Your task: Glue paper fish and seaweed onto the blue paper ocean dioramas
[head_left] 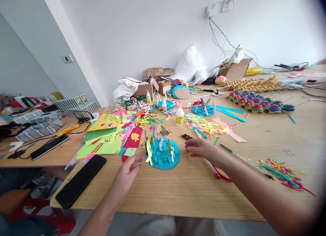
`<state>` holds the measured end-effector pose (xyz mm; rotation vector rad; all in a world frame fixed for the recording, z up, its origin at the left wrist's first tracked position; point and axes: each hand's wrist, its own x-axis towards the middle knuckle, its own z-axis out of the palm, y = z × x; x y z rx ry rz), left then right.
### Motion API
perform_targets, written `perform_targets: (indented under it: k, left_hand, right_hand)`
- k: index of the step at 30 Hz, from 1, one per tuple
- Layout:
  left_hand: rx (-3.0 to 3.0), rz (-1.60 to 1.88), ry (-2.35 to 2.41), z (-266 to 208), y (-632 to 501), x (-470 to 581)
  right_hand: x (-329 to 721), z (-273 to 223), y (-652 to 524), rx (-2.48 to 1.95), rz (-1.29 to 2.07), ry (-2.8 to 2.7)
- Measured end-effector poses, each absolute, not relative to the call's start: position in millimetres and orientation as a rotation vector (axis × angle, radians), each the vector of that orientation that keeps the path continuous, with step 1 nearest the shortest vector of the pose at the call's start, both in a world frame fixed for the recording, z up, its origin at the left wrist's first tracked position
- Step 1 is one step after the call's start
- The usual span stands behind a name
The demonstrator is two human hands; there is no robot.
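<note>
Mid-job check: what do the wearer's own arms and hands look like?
The left grip and right grip are ordinary human hands, ungloved, with no ring that I can make out. The left forearm and right forearm are slim and tapering, with no sleeve, watch, cable or marking visible.

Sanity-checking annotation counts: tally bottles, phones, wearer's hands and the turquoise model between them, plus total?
Bottles: 3
Phones: 2
Wearer's hands: 2
Turquoise model: 1
Total: 8
</note>
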<state>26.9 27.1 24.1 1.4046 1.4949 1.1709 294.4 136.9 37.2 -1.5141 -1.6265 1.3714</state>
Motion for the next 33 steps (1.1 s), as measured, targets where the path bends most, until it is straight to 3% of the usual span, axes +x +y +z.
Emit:
perform_targets:
  k: [5,14,33]
  left_hand:
    - [0.862,1.273,1.169,31.1,24.4,25.8]
    - [0.606,1.254,0.999,25.8,24.6,33.8]
    - [0.452,1.253,0.939,11.2,37.5,30.5]
  right_hand:
    - [310.0,41.4,112.5,-1.380,1.544,-1.413]
    - [311.8,58.5,187.7,-1.610,0.888,-1.577]
    - [273.9,42.0,295.5,-1.710,0.666,-1.756]
